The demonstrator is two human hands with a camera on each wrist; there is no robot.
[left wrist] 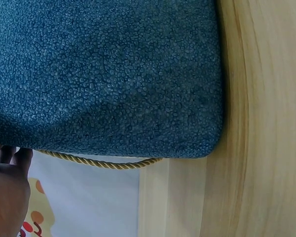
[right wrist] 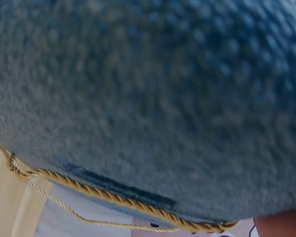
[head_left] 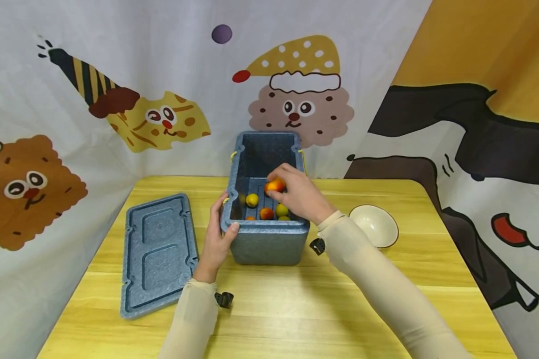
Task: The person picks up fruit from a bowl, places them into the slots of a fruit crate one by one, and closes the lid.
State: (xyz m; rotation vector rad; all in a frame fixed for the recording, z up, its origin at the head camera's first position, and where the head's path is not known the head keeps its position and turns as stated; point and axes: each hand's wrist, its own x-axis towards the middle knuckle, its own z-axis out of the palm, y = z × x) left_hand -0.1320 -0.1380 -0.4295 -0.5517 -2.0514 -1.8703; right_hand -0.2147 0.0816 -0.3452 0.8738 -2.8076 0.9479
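Note:
A deep blue-grey foam box (head_left: pixel 269 247) stands lidless on the table. My left hand (head_left: pixel 217 242) grips its near left corner, thumb over the rim and fingers along the outer side. Reaching over the right wall, my right hand (head_left: pixel 300 195) pinches a red-orange fruit (head_left: pixel 275 185) inside the box, above the floor of it. Below lie a yellow fruit (head_left: pixel 252 200), another red-orange fruit (head_left: pixel 267 214) and a yellow-green fruit (head_left: pixel 282 210), with more partly hidden by the near wall. In the right wrist view the box wall covers most of the hand.
The box's lid (head_left: pixel 159 254) lies on the left of the wooden table (head_left: pixel 269 314). A cream bowl (head_left: pixel 374 225) with a dark rim sits to the right, partly behind the right sleeve. Yellow rope (left wrist: pixel 108 164) hangs along the box's side. A cartoon-printed curtain (head_left: pixel 170 40) hangs behind.

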